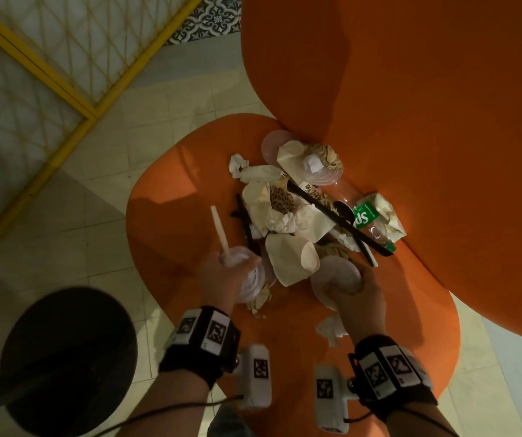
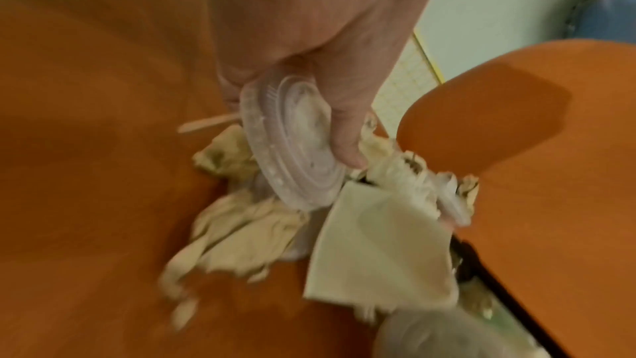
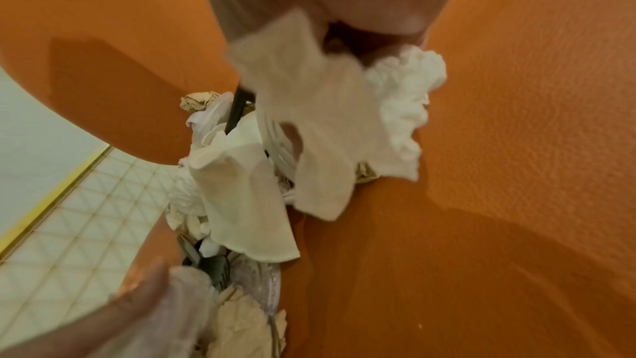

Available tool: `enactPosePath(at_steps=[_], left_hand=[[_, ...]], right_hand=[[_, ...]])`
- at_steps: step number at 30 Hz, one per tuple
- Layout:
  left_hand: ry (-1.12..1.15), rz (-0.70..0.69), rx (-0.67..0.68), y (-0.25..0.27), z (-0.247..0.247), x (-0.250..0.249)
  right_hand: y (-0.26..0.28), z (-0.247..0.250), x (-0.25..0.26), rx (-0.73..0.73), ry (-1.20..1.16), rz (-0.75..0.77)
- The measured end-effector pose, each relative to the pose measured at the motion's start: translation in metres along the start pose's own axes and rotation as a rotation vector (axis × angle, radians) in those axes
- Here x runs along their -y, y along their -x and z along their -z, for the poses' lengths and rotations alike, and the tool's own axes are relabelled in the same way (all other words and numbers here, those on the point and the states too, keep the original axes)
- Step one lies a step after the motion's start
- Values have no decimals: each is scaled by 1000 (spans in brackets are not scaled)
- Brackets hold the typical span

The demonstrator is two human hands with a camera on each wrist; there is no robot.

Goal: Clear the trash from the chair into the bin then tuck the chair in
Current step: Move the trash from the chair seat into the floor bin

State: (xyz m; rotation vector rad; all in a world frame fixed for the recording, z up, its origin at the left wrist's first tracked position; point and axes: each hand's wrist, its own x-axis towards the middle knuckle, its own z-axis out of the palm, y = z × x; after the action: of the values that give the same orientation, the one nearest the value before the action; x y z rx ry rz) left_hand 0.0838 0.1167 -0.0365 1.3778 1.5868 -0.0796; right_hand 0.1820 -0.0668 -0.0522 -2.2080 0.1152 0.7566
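1. Left hand [image 1: 221, 272]: fingers curled round a clear plastic lid [image 2: 292, 143] with a pale straw [image 1: 220, 230] standing out of it. The left wrist view shows the thumb pressed on the lid's face; the other fingers are hidden behind it.
2. Right hand [image 1: 359, 293]: it grips a translucent plastic piece, lid or cup [image 1: 336, 277], at the near edge of the pile. The fingertips are hidden beneath it. In the right wrist view a white paper napkin [image 3: 309, 119] hangs below the palm; blur prevents telling exactly how the fingers lie on it.
3. Trash pile [image 1: 300, 212]: it lies on the orange chair seat [image 1: 171, 200], just beyond both sets of fingers and between them. It includes crumpled paper, flattened paper cups, clear lids, long black utensils and patterned wrappers. Items at the bottom are covered by those above.
4. Writing: a clear bottle [image 1: 366, 216] beyond the right fingers carries a green label reading "SP"; the remaining letters are cut off by a utensil. Print on the brown-patterned wrappers is not legible.
5. The orange chair back [image 1: 426, 121] rises beyond the pile and hides its far edge.
6. A loose crumpled tissue [image 1: 330, 331] lies on the seat beside the right wrist.
7. Both wrist views are motion-blurred.
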Motion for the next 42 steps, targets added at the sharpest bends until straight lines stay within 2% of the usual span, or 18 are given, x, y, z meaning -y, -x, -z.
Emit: enactPosePath(at_steps=[4,7,10,16,19,21,22,24,26,29,37,42], left_hand=[[-114,-5,-158,16,-18,20],[-196,-24,-183,18,-32,23],[-99,2,-151,17,-42,19],[-17,153,-69,13,-47,15],[22,137,-80,20,-53,25],[137,139,-91,27,-55,32],[255,193,-75,32,-55,31],[344,245,-100,40,-52,32],[302,170,-191,47,-50,38],[349,60,-208,61,-47,42],[494,17,-258,93,-38,45],[547,27,-235,118,-24,88]], right_hand=[[8,11,-4,31,12,-7],[10,11,-11,108,97,-28],[9,3,-16,191,264,4],[5,-2,-18,197,429,55],[0,-1,-19,239,496,76],[-6,1,-19,298,538,90],[-7,2,-18,327,558,91],[-10,6,-19,358,582,111],[-9,12,-21,376,541,142],[-8,23,-27,408,454,130],[9,45,-37,357,188,111],[45,36,-33,474,26,89]])
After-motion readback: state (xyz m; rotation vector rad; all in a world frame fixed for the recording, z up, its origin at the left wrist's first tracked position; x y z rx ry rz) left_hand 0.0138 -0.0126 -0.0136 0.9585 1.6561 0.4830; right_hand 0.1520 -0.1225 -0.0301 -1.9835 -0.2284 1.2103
